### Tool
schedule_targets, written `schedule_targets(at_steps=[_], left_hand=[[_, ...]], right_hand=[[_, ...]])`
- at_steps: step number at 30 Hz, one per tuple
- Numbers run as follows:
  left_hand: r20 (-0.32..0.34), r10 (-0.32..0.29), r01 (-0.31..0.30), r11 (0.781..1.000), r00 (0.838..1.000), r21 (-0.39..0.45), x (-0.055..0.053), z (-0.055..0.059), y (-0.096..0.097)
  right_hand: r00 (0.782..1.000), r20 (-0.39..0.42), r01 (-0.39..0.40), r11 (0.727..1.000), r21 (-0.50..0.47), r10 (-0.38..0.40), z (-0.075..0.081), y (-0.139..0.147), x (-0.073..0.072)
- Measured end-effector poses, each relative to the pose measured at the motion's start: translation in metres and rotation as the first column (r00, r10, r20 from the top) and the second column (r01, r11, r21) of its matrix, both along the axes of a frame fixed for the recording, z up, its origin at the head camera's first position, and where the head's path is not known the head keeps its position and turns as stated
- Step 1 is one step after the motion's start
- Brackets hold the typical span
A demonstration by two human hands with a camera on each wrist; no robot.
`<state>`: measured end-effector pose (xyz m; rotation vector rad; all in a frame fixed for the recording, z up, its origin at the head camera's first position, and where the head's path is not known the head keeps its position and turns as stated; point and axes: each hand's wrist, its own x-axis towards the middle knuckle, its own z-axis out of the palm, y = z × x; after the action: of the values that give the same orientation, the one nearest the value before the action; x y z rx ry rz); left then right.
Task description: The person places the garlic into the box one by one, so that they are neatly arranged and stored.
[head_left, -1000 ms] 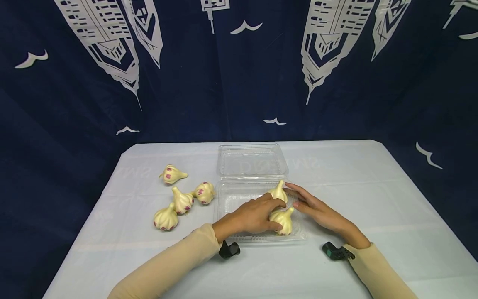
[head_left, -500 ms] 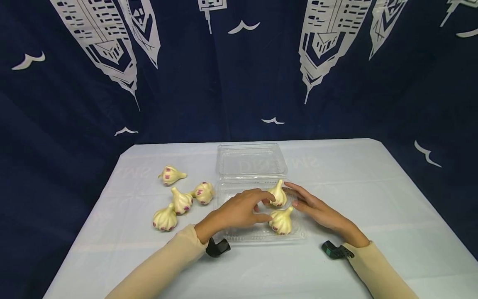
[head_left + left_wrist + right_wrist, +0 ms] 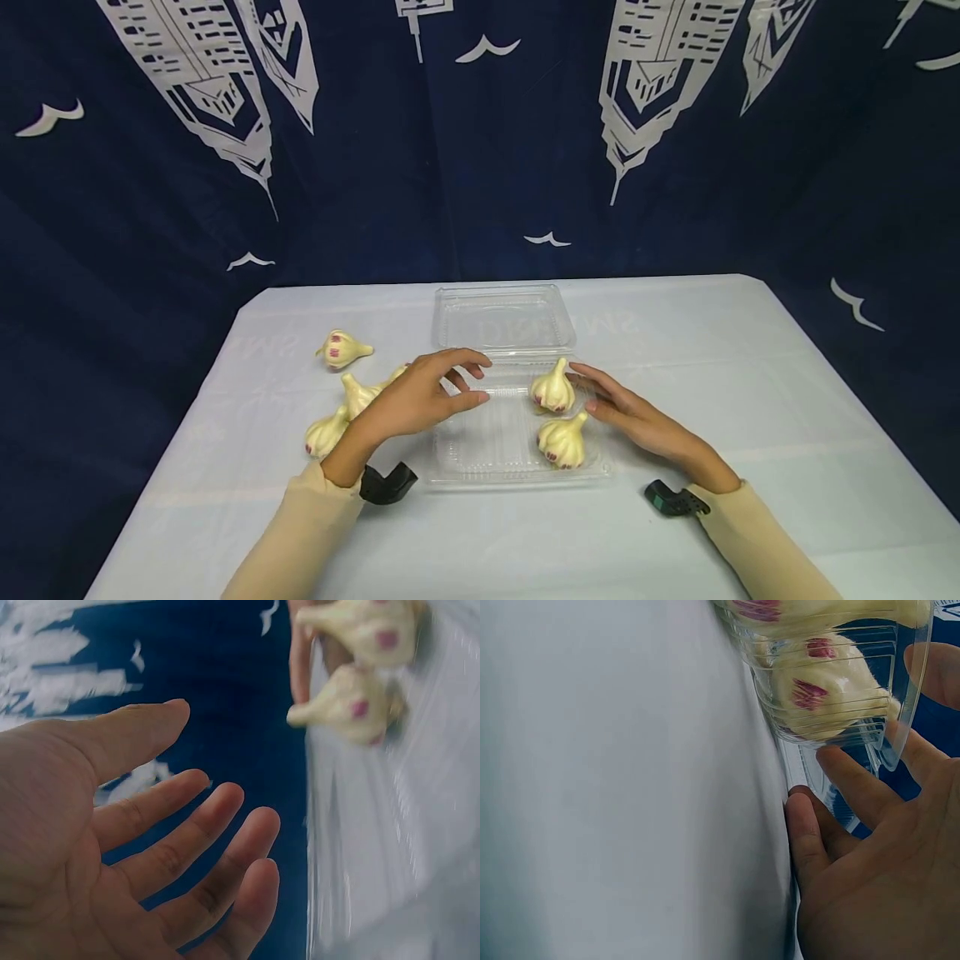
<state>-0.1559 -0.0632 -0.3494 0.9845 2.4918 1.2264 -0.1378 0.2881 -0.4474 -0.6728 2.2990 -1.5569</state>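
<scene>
My left hand (image 3: 420,396) hovers over the left side of a clear plastic clamshell box (image 3: 487,442). Its fingers are spread and bent a little, with nothing between them, as the left wrist view also shows. Two garlic bulbs sit in the right side of the box, a rear bulb (image 3: 552,390) and a front bulb (image 3: 562,443), their stems up. At the right rim rests my right hand (image 3: 633,417), fingers extended along the box wall. In the right wrist view its thumb (image 3: 937,675) is near the rim, and bulbs show through the ribbed plastic.
The box's lid (image 3: 504,321) lies folded back behind it. To the left, several loose garlic bulbs are on the white tablecloth (image 3: 225,500): a far bulb (image 3: 341,350), a near bulb (image 3: 325,435), and others partly covered by my left hand. A dark blue curtain (image 3: 375,192) hangs behind.
My left hand has let go of the front garlic bulb and moved left, away from both bulbs in the box. The right hand stays at the box's right side.
</scene>
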Motion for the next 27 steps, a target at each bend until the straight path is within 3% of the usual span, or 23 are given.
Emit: schedule_targets(at_steps=[6, 8, 10, 12, 16, 19, 22, 27], left_hand=[[0.099, 0.112, -0.115, 0.993, 0.989, 0.024, -0.008, 0.004, -0.031], [0.102, 0.130, -0.133, 0.991, 0.986, 0.020, -0.011, 0.007, -0.040], [0.077, 0.151, -0.151, 0.989, 0.986, -0.003, -0.014, 0.011, -0.048], [0.004, 0.181, -0.180, 0.983, 0.984, -0.044, -0.018, 0.015, -0.057], [-0.130, 0.244, -0.260, 0.957, 0.961, -0.129, -0.028, 0.016, -0.079], [-0.189, 0.255, -0.288, 0.941, 0.948, -0.177, -0.039, 0.012, -0.094], [-0.200, 0.246, -0.288, 0.931, 0.949, -0.223, -0.051, 0.007, -0.108], [-0.159, 0.248, -0.285, 0.916, 0.956, -0.282, -0.070, -0.001, -0.121]], right_hand=[[1.000, -0.011, -0.008, 1.000, -0.005, 0.008, 0.000, 0.002, -0.002], [1.000, -0.013, -0.007, 1.000, -0.011, 0.007, 0.000, 0.002, -0.002], [1.000, -0.009, -0.002, 1.000, -0.015, 0.002, -0.001, 0.002, -0.002], [1.000, -0.010, -0.005, 1.000, -0.017, 0.005, -0.002, 0.002, -0.002], [1.000, -0.017, -0.005, 1.000, -0.013, 0.005, -0.004, 0.000, -0.002], [1.000, -0.015, 0.004, 1.000, -0.007, -0.004, -0.004, 0.000, -0.001], [1.000, -0.008, 0.006, 1.000, -0.004, -0.006, -0.003, 0.000, 0.000], [1.000, -0.007, 0.007, 1.000, -0.002, -0.007, -0.002, 0.001, 0.001]])
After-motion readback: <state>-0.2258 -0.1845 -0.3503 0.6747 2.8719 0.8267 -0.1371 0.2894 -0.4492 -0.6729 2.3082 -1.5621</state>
